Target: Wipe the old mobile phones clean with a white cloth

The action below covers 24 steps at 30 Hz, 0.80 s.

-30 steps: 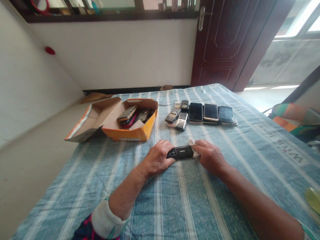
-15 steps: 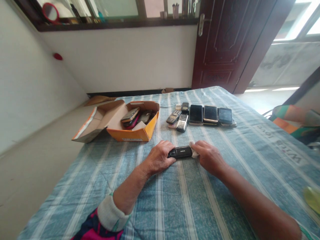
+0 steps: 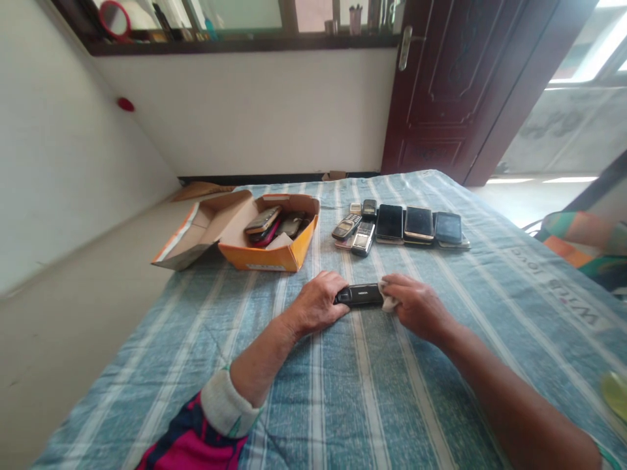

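A black phone (image 3: pixel 361 296) lies between my two hands on the blue striped cloth (image 3: pixel 343 391). My left hand (image 3: pixel 318 303) grips the phone's left end with curled fingers. My right hand (image 3: pixel 416 307) is closed on a small white cloth (image 3: pixel 388 301) pressed against the phone's right end. Beyond the hands, a row of several phones (image 3: pixel 399 225) lies on the cloth, small keypad ones at the left and flat touchscreen ones at the right.
An open orange cardboard box (image 3: pixel 259 251) holding several more phones stands at the back left of the table. A dark wooden door (image 3: pixel 441 85) is behind. Colourful fabric (image 3: pixel 582 241) sits at the right edge, a yellow-green object (image 3: pixel 616 395) at the lower right.
Both hands keep hold of the phone and cloth. The view has shifted slightly, with the scene sliding right; the right hand with the cloth has rubbed slightly along the phone's end.
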Tool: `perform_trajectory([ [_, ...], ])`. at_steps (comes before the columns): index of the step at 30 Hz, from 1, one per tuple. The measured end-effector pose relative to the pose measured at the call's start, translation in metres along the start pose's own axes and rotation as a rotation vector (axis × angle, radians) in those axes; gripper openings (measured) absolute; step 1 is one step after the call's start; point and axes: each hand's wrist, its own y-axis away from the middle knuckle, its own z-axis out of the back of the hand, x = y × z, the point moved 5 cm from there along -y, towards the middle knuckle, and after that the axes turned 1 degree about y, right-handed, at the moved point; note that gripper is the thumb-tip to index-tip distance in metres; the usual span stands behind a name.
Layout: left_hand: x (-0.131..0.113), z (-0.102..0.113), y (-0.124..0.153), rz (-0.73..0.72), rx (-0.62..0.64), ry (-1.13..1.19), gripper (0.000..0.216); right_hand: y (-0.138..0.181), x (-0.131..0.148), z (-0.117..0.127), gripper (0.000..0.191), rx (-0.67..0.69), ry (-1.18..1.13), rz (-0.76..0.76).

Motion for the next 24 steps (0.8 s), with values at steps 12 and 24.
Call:
perform_trajectory([
  [12,0.0004,-0.0004,0.0000,0.011,-0.006,-0.004,0.016,0.0005,0.0013,0.0009,0.031,0.026,-0.011,-0.023],
  [24,0.0008,-0.0001,0.0003,0.002,-0.015,0.006,0.017,0.0021,0.0015,0.0013,0.032,0.028,-0.032,-0.014],
])
